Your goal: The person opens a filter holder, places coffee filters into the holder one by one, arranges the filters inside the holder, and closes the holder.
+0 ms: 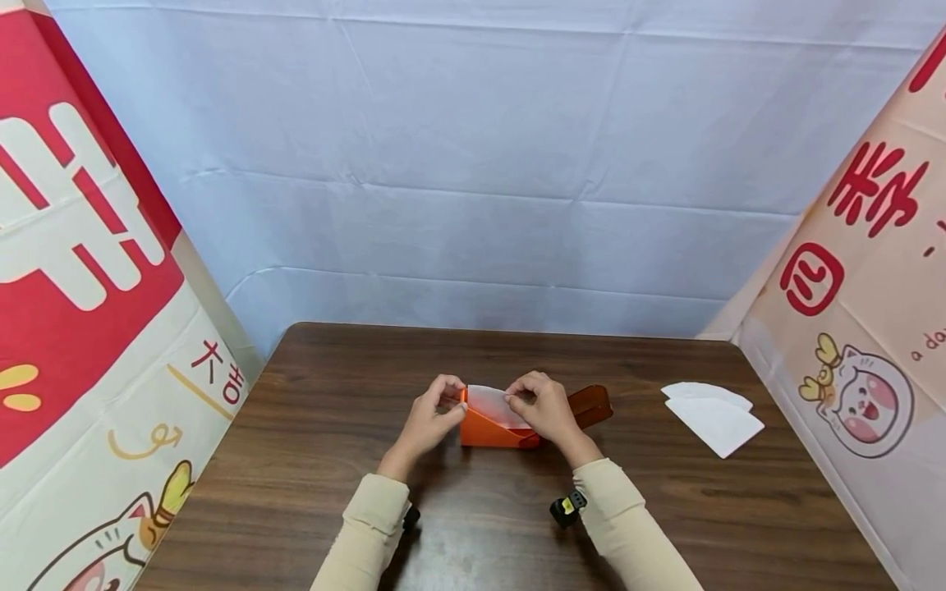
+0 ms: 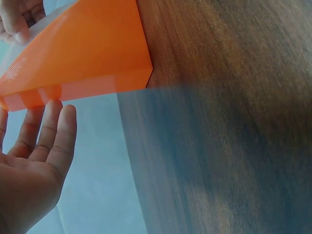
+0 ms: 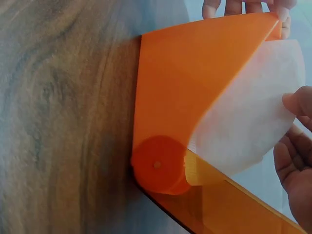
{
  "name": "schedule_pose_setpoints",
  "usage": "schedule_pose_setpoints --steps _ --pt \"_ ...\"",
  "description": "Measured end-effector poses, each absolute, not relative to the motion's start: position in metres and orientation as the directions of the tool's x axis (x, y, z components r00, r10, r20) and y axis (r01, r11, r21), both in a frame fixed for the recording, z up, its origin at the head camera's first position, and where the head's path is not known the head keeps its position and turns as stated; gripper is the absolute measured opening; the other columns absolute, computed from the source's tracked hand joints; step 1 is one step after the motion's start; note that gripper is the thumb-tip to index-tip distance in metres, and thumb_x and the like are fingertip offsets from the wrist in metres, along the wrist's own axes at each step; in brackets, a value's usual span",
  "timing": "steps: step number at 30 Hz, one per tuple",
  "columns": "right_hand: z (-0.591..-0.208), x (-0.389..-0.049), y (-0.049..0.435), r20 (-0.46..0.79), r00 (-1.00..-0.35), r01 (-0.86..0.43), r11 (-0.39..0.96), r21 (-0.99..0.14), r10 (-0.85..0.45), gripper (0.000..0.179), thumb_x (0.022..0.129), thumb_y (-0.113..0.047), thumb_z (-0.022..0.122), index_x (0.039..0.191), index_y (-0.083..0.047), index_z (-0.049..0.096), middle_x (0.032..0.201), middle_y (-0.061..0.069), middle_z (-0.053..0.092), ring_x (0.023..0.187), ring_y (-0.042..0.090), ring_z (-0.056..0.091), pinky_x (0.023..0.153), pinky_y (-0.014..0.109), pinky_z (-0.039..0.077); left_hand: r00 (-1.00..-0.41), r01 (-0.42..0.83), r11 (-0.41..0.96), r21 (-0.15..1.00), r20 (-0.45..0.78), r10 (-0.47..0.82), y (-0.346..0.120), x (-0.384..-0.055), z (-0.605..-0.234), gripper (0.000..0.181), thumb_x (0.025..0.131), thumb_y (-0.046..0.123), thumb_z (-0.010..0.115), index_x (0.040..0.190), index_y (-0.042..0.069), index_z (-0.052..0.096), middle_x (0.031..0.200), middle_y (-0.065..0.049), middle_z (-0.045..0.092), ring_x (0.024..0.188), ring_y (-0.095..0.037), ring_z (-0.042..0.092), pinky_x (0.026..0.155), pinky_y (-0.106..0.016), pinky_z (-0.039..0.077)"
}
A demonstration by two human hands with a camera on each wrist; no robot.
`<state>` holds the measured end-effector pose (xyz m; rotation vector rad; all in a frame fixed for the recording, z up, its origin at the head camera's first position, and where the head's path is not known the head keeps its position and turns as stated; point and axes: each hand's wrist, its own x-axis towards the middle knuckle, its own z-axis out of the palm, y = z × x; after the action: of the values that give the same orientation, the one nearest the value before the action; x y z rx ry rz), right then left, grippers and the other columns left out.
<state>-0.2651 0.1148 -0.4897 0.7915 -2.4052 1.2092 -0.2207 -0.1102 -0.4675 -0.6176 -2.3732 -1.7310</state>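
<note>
The person wears long sleeves in a light cream or beige cloth. The left sleeve (image 1: 353, 546) ends in a broad left cuff (image 1: 379, 494), creased and bunched at the wrist; the right sleeve (image 1: 641, 538) matches, its right cuff (image 1: 608, 483) similarly wide, with soft wrinkles running along the forearm. A small, boxy black device (image 1: 566, 510) sits by the right wrist, marked by a bright yellow patch (image 1: 568, 506). Beside the left sleeve shows part of another dark device (image 1: 411, 517), its details too small to tell.
</note>
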Motion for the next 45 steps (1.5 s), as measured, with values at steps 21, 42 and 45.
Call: schedule_pose_setpoints --steps 21,42,45 --pt "-0.501 -0.262 0.103 0.435 -0.862 -0.501 0.571 -0.65 -0.261 0.006 0.079 -0.006 0.072 0.077 -0.008 0.067 0.072 -0.004 0.056 0.061 0.01 0.049 0.054 0.024 0.044 -0.903 0.417 0.249 0.874 0.366 0.226 -0.109 -0.22 -0.469 0.026 0.082 -0.006 0.06 0.107 -0.006 0.051 0.094 -0.022 0.058 0.081 -0.03 0.057 0.074 -0.038 0.048" --pt "-0.502 -0.254 0.094 0.298 -0.931 -0.365 0.601 -0.711 -0.213 0.009 0.08 -0.006 0.072 0.076 -0.01 0.065 0.072 -0.002 0.057 0.06 0.011 0.048 0.053 0.024 0.045 -0.913 0.385 0.251 0.888 0.326 0.247 -0.11 -0.22 -0.468 0.025 0.086 -0.002 0.058 0.109 -0.005 0.049 0.097 -0.019 0.058 0.085 -0.03 0.056 0.077 -0.041 0.047" --pt "-0.501 -0.253 0.094 0.275 -0.937 -0.348 0.603 -0.717 -0.214 0.008 0.08 -0.006 0.072 0.077 -0.01 0.066 0.072 -0.002 0.057 0.06 0.012 0.048 0.053 0.025 0.045 -0.915 0.378 0.259 0.889 0.317 0.249 -0.11 -0.219 -0.467 0.025 0.086 -0.002 0.058 0.109 -0.004 0.049 0.097 -0.018 0.058 0.085 -0.03 0.056 0.077 -0.038 0.047"
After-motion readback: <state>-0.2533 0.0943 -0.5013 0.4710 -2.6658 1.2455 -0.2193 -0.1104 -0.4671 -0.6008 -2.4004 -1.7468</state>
